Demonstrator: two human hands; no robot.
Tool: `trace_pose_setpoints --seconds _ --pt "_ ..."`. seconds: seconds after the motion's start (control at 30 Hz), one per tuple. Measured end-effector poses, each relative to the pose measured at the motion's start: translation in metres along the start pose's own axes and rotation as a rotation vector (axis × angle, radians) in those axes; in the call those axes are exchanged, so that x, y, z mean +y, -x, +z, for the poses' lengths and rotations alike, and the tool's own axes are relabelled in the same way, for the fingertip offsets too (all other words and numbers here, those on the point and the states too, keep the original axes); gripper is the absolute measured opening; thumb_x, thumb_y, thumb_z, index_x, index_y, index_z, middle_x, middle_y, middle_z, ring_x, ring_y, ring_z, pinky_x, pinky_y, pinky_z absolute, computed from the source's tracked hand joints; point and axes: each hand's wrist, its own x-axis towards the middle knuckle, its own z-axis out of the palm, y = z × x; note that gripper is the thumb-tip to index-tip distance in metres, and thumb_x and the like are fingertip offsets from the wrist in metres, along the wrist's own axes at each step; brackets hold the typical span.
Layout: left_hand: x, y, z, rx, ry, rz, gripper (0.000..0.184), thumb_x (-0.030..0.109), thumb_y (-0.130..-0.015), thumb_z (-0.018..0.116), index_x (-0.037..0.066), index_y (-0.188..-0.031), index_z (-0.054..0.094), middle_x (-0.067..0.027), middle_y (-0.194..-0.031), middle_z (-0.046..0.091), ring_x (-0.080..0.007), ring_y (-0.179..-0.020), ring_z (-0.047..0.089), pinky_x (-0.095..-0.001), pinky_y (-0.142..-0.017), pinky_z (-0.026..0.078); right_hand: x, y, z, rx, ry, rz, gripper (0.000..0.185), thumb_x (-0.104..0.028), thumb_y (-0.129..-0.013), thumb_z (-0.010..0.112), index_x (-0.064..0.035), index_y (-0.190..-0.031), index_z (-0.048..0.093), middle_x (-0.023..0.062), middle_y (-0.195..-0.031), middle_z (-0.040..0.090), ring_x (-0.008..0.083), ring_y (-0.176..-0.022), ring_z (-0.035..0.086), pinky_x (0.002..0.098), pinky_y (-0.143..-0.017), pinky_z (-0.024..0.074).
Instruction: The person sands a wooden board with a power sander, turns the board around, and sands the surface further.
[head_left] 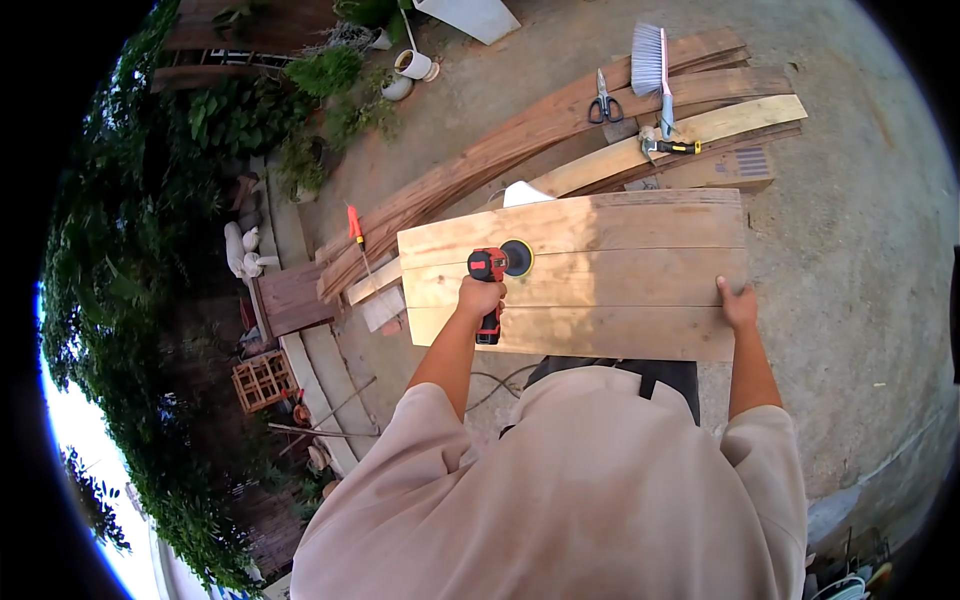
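My left hand (484, 297) is wrapped round the grip of a red and black cordless drill (488, 264). A round sanding pad (518, 258) with a yellow rim is fitted to the drill, and it rests on or just over a wooden panel (640, 280) made of several joined boards. At the panel's right edge, my right hand (738, 303) holds on with the thumb on top; its other fingers are partly hidden. The panel's left end is paler than its right end.
Beyond the panel, long wooden planks (480, 165) lie on the concrete, with scissors (604, 103), a brush (650, 70) and a yellow-black hand tool (668, 146) on them. An orange-handled screwdriver (357, 232) lies left. Plants (325, 72) and a wooden crate (264, 380) stand farther left.
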Motion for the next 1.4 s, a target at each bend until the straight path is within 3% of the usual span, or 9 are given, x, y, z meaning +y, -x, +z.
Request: trace_pose_setpoints --seconds 0.17,0.3,0.5,1.2,1.3,1.4 --pt "-0.001 -0.001 -0.026 -0.073 0.048 -0.105 0.008 -0.003 -0.079 0.069 0.002 -0.083 0.065 -0.0101 -0.068 0.064 -0.0221 -0.053 0.064 -0.0383 -0.047 0.053 0.001 -0.003 0.002 0.006 0.053 0.023 0.107 -0.076 -0.084 0.076 0.0152 -0.138 0.059 0.0376 -0.137 0.065 0.049 -0.132 0.063 0.0505 -0.112 0.0492" --pt "-0.006 0.016 -0.024 -0.089 0.035 -0.105 0.014 -0.004 -0.08 0.07 0.005 -0.086 0.062 -0.0087 -0.066 0.061 -0.0221 -0.052 0.064 -0.0391 -0.048 0.055 -0.001 -0.001 0.007 0.031 0.084 0.031 0.112 -0.078 -0.084 0.074 0.0161 -0.142 0.056 0.0381 -0.139 0.063 0.0493 -0.134 0.061 0.0507 -0.114 0.0482" --pt "-0.003 0.02 -0.018 -0.077 0.046 -0.095 0.008 -0.003 -0.08 0.069 0.002 -0.082 0.064 -0.011 -0.066 0.063 -0.023 -0.05 0.063 -0.0394 -0.047 0.053 0.004 -0.004 0.006 -0.006 0.054 0.022 0.115 -0.078 -0.084 0.073 0.017 -0.145 0.053 0.039 -0.14 0.062 0.049 -0.136 0.06 0.05 -0.115 0.0476" --pt "0.005 0.007 -0.033 -0.069 -0.056 -0.093 0.008 -0.004 -0.079 0.067 0.002 -0.083 0.064 -0.0095 -0.068 0.064 -0.0207 -0.052 0.063 -0.0377 -0.046 0.052 -0.007 0.003 0.0 0.031 -0.004 0.005 0.096 -0.069 -0.084 0.08 0.0136 -0.13 0.064 0.0358 -0.128 0.07 0.0472 -0.124 0.068 0.05 -0.106 0.0524" --pt "0.018 0.021 -0.023 -0.122 -0.041 -0.069 0.007 -0.004 -0.08 0.067 0.002 -0.083 0.066 -0.0095 -0.068 0.064 -0.0213 -0.052 0.063 -0.0389 -0.046 0.053 -0.008 0.004 -0.006 -0.056 -0.022 0.038 0.109 -0.077 -0.083 0.076 0.0161 -0.137 0.06 0.0375 -0.137 0.065 0.0478 -0.133 0.062 0.0481 -0.113 0.0485" --pt "0.021 0.018 -0.015 -0.083 -0.136 -0.022 0.004 0.0 -0.08 0.069 0.0 -0.084 0.068 -0.0118 -0.07 0.067 -0.0219 -0.053 0.065 -0.0394 -0.049 0.055 -0.007 0.003 -0.005 -0.054 -0.017 0.037 0.107 -0.077 -0.083 0.076 0.0157 -0.135 0.061 0.0374 -0.136 0.065 0.0476 -0.132 0.063 0.0483 -0.112 0.049"
